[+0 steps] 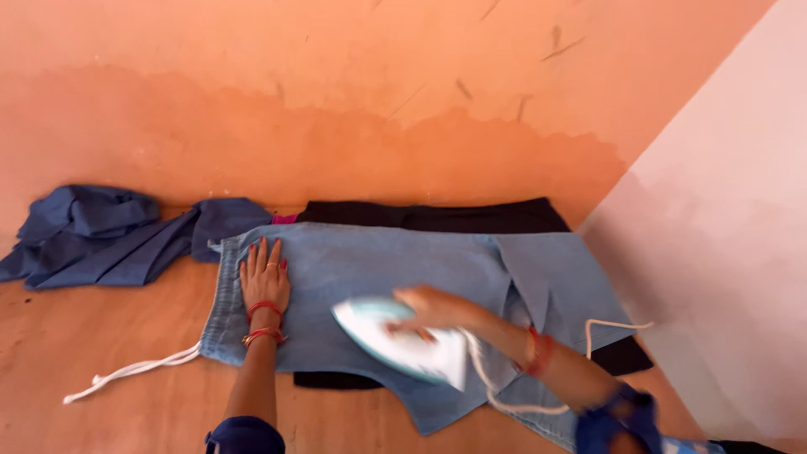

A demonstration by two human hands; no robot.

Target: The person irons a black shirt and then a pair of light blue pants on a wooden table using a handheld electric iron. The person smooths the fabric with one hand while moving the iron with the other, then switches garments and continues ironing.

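Left hand: the left hand (265, 282) lies flat, palm down and fingers spread, on the left end of the light blue denim garment (395, 277), pressing it to the floor; it grasps nothing; red bangles sit at the wrist
Right hand: the right hand (433, 309) is closed around the handle of the white and pale green electric iron (402, 340), blurred by movement; red bangles at this wrist too
Iron: soleplate down on the lower middle of the denim, pointed tip towards the left hand, a little apart from it
Iron cord: the white cord (504, 395) runs from the iron's back end, under the right forearm, and loops up by the garment's right edge
Denim garment: spread flat across the orange floor (126, 336), waistband at the left, a folded flap at the right
Drawstring: a white drawstring (134, 372) trails from the waistband onto the floor to the left
Underlay: a black cloth (437, 217) lies beneath the denim, showing along its far edge and at the lower corners
Other cloth: a crumpled dark blue fabric (101, 235) is heaped at the left against the orange wall (378, 92)
Right side: a pale pink wall (731, 252) meets the floor
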